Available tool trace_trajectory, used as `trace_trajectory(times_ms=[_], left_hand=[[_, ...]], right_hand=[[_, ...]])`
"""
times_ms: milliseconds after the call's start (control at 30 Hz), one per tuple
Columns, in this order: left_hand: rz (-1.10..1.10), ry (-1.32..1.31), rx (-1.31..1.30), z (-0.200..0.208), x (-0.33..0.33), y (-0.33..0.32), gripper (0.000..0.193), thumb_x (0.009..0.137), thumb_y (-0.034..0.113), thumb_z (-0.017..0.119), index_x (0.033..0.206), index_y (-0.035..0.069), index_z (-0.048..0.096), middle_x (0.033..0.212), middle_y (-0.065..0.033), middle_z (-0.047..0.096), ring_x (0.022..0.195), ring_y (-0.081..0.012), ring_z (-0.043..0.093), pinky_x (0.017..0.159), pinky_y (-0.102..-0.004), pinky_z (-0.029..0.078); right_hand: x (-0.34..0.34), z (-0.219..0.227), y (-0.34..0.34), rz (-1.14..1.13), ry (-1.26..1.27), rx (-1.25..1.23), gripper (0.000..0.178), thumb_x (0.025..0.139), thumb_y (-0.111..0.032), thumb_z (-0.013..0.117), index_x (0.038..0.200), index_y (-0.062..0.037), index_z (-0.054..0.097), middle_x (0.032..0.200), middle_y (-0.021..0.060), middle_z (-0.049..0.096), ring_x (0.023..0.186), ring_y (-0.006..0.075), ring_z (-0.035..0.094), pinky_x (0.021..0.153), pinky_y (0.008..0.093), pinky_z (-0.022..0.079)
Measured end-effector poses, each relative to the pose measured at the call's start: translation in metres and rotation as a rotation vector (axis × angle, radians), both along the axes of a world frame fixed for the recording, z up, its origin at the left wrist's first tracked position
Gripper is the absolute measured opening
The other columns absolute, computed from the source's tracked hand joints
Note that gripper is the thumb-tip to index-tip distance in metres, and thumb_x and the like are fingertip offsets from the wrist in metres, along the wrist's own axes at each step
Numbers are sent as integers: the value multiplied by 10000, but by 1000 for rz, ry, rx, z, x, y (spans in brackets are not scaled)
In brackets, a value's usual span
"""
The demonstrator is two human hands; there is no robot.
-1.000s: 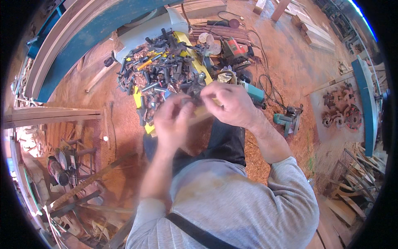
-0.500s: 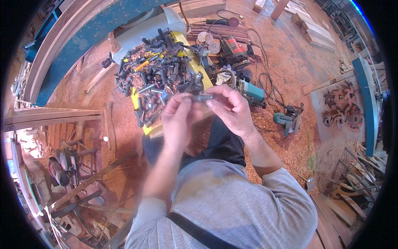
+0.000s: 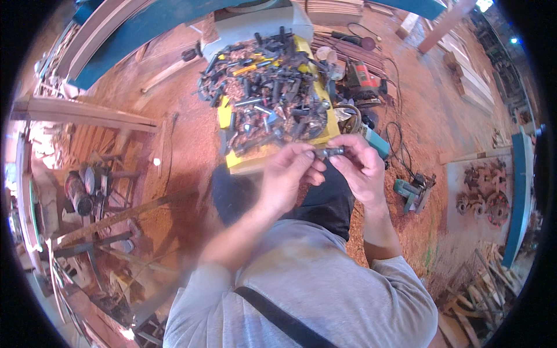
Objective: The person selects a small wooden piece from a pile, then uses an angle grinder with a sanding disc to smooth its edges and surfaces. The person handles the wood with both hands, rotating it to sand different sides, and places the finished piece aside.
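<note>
Between both hands, above my lap, is a small dark cylindrical metal piece (image 3: 332, 152), probably a tool bit, though its exact kind is too small to make out. My left hand (image 3: 290, 174) pinches its left end with thumb and forefinger, the other fingers curled. My right hand (image 3: 361, 168) grips the right end between thumb and fingers. Just beyond my hands lies a heap of dark metal bits and cutters (image 3: 272, 93), mixed with wood shavings. The heap rests on a yellow-edged board (image 3: 255, 161).
Right of the heap lie a red power tool (image 3: 362, 78), a teal power tool (image 3: 376, 142) and a green-and-grey one (image 3: 413, 191) with trailing cords. A panel with round cutter heads (image 3: 464, 223) stands farther right. Wood offcuts and a round-bodied machine (image 3: 78, 191) are at left. Sawdust covers the floor.
The view has shifted, so the heap appears farther right. Both hands still hold the metal piece, which now shows more clearly; the left fingers have shifted on its left end.
</note>
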State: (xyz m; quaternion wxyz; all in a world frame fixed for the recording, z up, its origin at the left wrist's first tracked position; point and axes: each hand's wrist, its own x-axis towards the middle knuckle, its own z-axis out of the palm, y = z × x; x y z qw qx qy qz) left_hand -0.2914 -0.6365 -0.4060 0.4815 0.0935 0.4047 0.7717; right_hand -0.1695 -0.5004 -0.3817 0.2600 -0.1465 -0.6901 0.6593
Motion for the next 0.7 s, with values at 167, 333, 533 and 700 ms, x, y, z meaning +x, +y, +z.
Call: trace_trajectory(times_ms=[167,333,533,700], left_hand=[[-14,-50,-24,-18,16,-19,152,1030,142,579,1131,47,641,884,-104,718,679,-156,684,616,-283,564],[-38,-34,2,-32,18,-32,143,1025,152,599,1138,76,641,908,-85,722,713,-146,693,625,-274,562],[-12,121,-76,-19,20,-37,135,1004,157,636,1113,77,640,953,-90,733,741,-132,693,647,-265,569],[-42,152,-145,-21,19,-37,182,981,170,670,1106,44,631,977,-92,738,786,-129,699,674,-258,572]], right_hand=[[7,-13,-9,50,-18,63,248,966,-48,667,1198,-5,591,1101,33,637,981,89,606,848,244,490],[11,-18,-14,111,-93,-43,247,973,-49,658,1204,-3,584,1105,28,628,998,95,599,866,251,487],[10,-41,-12,83,-36,-109,255,966,-61,676,1199,13,604,1085,52,663,973,107,625,852,259,504],[1,-70,-24,-45,22,-333,211,959,-77,694,1136,22,641,1030,58,703,927,116,651,837,264,521]])
